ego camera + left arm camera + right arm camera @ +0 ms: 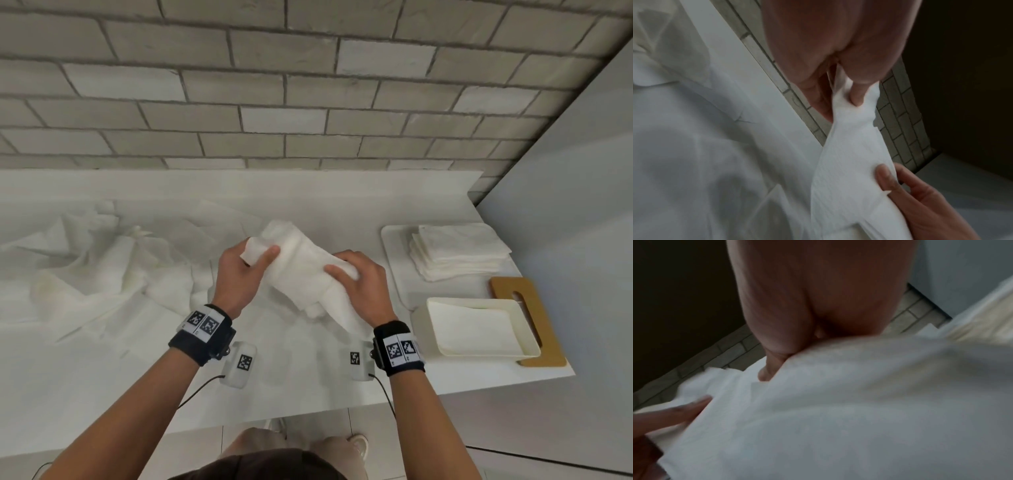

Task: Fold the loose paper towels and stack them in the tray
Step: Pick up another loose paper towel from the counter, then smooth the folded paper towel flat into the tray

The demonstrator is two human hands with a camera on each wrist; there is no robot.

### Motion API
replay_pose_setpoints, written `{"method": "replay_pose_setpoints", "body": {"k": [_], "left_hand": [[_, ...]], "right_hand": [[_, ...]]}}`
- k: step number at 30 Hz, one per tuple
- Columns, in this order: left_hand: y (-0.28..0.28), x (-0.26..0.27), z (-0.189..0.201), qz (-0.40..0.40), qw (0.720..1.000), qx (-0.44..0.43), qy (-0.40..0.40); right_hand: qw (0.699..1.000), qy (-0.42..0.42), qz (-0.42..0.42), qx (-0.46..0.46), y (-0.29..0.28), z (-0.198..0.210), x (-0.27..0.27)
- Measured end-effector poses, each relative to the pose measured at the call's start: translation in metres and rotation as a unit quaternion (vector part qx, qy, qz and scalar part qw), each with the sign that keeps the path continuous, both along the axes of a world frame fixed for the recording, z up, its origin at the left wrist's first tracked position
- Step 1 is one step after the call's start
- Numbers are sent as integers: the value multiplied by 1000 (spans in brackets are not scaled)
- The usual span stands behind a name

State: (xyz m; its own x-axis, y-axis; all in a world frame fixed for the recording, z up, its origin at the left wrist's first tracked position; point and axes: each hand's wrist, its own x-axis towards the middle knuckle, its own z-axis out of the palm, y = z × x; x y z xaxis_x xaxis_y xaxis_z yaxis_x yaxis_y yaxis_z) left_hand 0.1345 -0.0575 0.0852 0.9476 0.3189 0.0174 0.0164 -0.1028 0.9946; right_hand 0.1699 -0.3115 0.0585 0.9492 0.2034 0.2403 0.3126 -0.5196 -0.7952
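Grey brick tiling [274, 102] backs a white counter [102, 377]. One paper towel [305, 267] is held above the counter between both hands. The left hand [239, 274] pinches its upper left corner, thumb on top and fingers [858, 95] curled beneath. The right hand [359, 284] grips the towel's right side, thumb pressed on the sheet; the other fingers are hidden and appear to be wrapped under it. Loose paper towels [96, 260] lie crumpled on the counter to the left. At the right, a stack of folded towels [459, 250] sits in a flat white tray [394, 260]. Nearer, a cream box [479, 329] rests on a tan board [534, 308].
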Motion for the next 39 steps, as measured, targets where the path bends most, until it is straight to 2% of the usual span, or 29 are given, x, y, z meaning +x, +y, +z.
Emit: {"method": "replay_pose_setpoints", "body": {"k": [5, 9, 10, 14, 17, 20, 23, 25, 27, 30, 32, 33, 34, 36, 39], "left_hand": [[26, 19, 18, 63, 994, 80, -32], [52, 24, 22, 23, 978, 208, -18], [54, 24, 22, 6, 970, 243, -13], [35, 17, 38, -84, 949, 303, -31], [21, 9, 53, -135, 958, 245, -58], [17, 1, 62, -76, 984, 133, -90], [18, -6, 51, 25, 994, 45, -92], [21, -9, 30, 55, 997, 18, -51], [19, -15, 2, 66, 997, 47, 18], [13, -34, -45, 57, 987, 96, 114], [11, -47, -72, 41, 971, 118, 204], [12, -52, -83, 41, 959, 139, 243], [13, -57, -90, 45, 949, 159, 268], [14, -60, -94, 48, 941, 190, 276], [11, -59, -89, 42, 935, 228, 269]], "right_hand": [[997, -8, -32, -75, -5, -18, 19], [975, 84, -52, -201, -12, -43, 23], [974, 102, -45, -199, -8, -44, 20], [991, 125, 25, -35, 30, -23, 5], [978, 183, 78, 62, 51, -14, -3], [939, 271, 85, 192, 47, -11, -18], [886, 296, 55, 353, 39, -15, -41], [843, 308, 20, 440, 33, -20, -50], [824, 320, -24, 466, 26, -26, -56], [853, 340, -101, 382, 6, -56, -68], [891, 339, -174, 245, -9, -83, -76], [903, 334, -206, 175, -16, -93, -78], [906, 330, -225, 142, -20, -95, -78], [918, 323, -211, 90, -23, -92, -72], [947, 278, -153, -38, -28, -68, -60]]}}
